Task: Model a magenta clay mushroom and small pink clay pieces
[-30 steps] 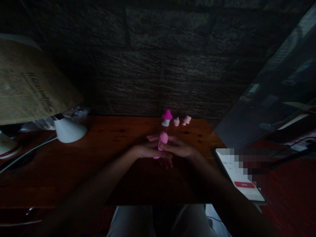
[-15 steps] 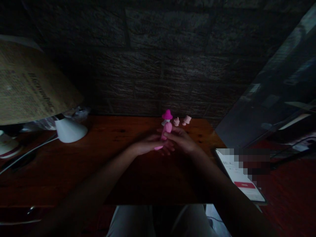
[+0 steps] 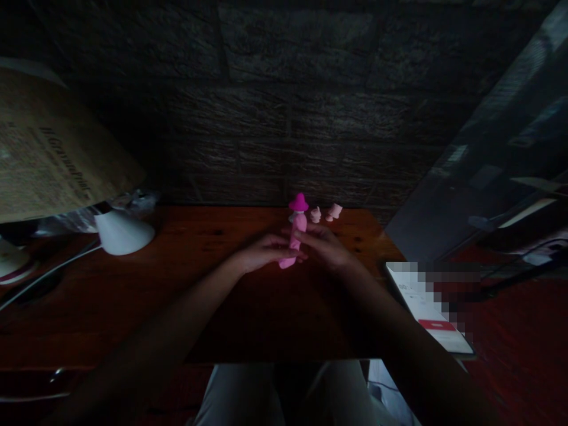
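Between my two hands is a long pink object (image 3: pixel 300 223) with a rounded top end, held tilted over the wooden table; the dim light hides its exact kind. My left hand (image 3: pixel 261 254) is closed on its lower part, with fingers reaching across it. From the other side, my right hand (image 3: pixel 327 245) grips the middle, thumb lying on its front. Just behind it stands a small item with a magenta hat-shaped top (image 3: pixel 299 203), its base partly covered. To the right of that sit a small pale pink figure (image 3: pixel 315 215) and another pale pink piece (image 3: pixel 334 212).
A lamp with a white base (image 3: pixel 125 232) and printed paper-like shade (image 3: pixel 62 148) stands left, its cable trailing across the wooden table (image 3: pixel 177 284). A tablet-like screen (image 3: pixel 437 325) lies at the right edge. A dark brick wall (image 3: pixel 266 118) rises behind.
My left fingers have shifted around the pink object, so more of its lower end shows. Both hands still hold it. The whole view has moved slightly.
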The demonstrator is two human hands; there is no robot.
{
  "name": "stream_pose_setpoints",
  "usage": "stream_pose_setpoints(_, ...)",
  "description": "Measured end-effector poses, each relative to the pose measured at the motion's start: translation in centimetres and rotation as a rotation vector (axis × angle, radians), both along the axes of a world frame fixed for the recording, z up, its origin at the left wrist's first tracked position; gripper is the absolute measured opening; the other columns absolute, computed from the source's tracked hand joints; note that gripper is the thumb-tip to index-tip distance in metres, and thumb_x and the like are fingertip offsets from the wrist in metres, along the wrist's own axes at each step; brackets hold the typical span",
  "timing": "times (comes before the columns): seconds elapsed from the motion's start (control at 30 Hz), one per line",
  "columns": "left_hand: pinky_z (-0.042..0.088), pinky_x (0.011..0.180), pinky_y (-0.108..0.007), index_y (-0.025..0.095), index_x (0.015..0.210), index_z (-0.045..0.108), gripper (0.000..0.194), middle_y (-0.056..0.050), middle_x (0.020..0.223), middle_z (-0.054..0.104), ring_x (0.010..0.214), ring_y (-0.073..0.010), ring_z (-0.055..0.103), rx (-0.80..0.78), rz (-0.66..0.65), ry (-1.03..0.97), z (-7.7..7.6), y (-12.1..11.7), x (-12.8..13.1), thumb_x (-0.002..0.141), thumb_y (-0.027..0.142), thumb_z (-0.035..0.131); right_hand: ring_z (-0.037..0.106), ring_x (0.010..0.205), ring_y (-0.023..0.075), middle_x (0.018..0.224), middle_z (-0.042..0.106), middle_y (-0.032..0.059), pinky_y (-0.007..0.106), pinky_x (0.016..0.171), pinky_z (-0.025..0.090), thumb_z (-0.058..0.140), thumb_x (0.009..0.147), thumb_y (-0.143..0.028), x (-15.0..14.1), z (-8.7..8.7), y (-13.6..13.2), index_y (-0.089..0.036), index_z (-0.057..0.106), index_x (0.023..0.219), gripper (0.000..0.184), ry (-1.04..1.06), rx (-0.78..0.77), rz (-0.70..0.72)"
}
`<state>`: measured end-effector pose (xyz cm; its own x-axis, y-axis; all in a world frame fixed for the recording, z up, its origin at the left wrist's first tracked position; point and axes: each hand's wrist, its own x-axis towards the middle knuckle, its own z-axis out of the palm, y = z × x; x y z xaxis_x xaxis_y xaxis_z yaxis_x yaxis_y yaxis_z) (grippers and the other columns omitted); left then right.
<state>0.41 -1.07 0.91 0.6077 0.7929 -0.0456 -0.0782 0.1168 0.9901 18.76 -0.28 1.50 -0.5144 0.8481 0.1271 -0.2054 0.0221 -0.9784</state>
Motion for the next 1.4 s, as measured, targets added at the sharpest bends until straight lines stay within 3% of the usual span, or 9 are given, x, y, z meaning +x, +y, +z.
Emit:
stream_pose_setpoints(0.17, 0.049, 0.092, -0.036, 0.012, 0.084, 0.077, 0.032, -0.010, 0.088, 0.078, 0.084, -0.0183, 0.070, 0.095, 0.019, 0.068, 0.2, -0.2, 0.2, 0.068, 0.040, 0.084, 0.056, 0.057, 0.0084, 0.080, 0.070, 0.0014, 0.021, 0.051, 0.047, 0.079, 0.075, -0.048, -0.1, -0.1, 0.1, -0.019, 0.076, 0.094, 0.035, 0.008, 0.014, -0.018)
stream_pose_setpoints(0.5, 0.048, 0.094, -0.038, 0.012, 0.090, 0.077, 0.036, -0.012, 0.093, 0.078, 0.090, -0.0207, 0.071, 0.099, 0.080, -0.026, -0.7, 0.1, 0.6, 0.071, 0.042, 0.083, 0.053, 0.058, 0.0084, 0.073, 0.065, -0.0003, 0.022, 0.054, 0.045, 0.079, 0.075, -0.048, 0.0, -0.2, 0.2, -0.020, 0.075, 0.091, 0.033, 0.012, 0.012, -0.056)
stream_pose_setpoints(0.7, 0.051, 0.085, -0.034, 0.012, 0.087, 0.077, 0.038, -0.012, 0.090, 0.078, 0.084, -0.0198, 0.071, 0.080, 0.071, -0.055, -1.1, 0.4, 0.5, 0.070, 0.045, 0.083, 0.054, 0.058, 0.0086, 0.074, 0.065, 0.0003, 0.022, 0.053, 0.044, 0.080, 0.074, -0.048, -0.1, 0.1, 0.1, -0.018, 0.074, 0.090, 0.034, 0.016, -0.023, -0.053)
stream_pose_setpoints(0.87, 0.051, 0.080, -0.030, 0.010, 0.084, 0.077, 0.044, -0.012, 0.085, 0.077, 0.079, -0.0183, 0.070, 0.161, 0.060, 0.008, -1.1, 0.2, 0.7, 0.081, 0.053, 0.071, 0.052, 0.050, 0.0082, 0.065, 0.061, -0.0020, 0.022, 0.045, 0.043, 0.077, 0.078, -0.045, -0.1, 0.1, 0.2, -0.017, 0.070, 0.084, 0.030, 0.035, 0.004, -0.017)
stream_pose_setpoints(1.07, 0.052, 0.081, -0.033, 0.009, 0.090, 0.074, 0.049, -0.013, 0.084, 0.077, 0.078, -0.0205, 0.072, 0.030, 0.057, -0.099, -1.6, 0.2, 1.1, 0.076, 0.056, 0.076, 0.046, 0.044, 0.0060, 0.058, 0.056, -0.0045, 0.019, 0.040, 0.038, 0.080, 0.076, -0.042, -0.4, 0.2, -0.1, -0.016, 0.067, 0.079, 0.029, 0.057, -0.013, -0.019)
stream_pose_setpoints(1.23, 0.053, 0.080, -0.033, 0.009, 0.096, 0.072, 0.048, -0.013, 0.088, 0.076, 0.081, -0.0209, 0.072, -0.072, -0.016, -0.274, -1.3, 0.1, 1.4, 0.078, 0.054, 0.075, 0.039, 0.039, 0.0054, 0.052, 0.053, -0.0073, 0.020, 0.039, 0.038, 0.075, 0.079, -0.049, -0.5, 0.2, -0.2, -0.016, 0.071, 0.096, 0.037, 0.112, -0.072, 0.053)
stream_pose_setpoints(1.4, 0.053, 0.079, -0.032, 0.012, 0.095, 0.071, 0.040, -0.008, 0.084, 0.075, 0.076, -0.0174, 0.071, -0.074, -0.005, -0.283, -1.5, 0.1, 1.0, 0.075, 0.045, 0.081, 0.048, 0.043, 0.0070, 0.058, 0.060, -0.0040, 0.020, 0.041, 0.040, 0.078, 0.075, -0.052, -0.6, 0.0, -0.2, -0.016, 0.072, 0.095, 0.042, 0.105, -0.085, 0.068)
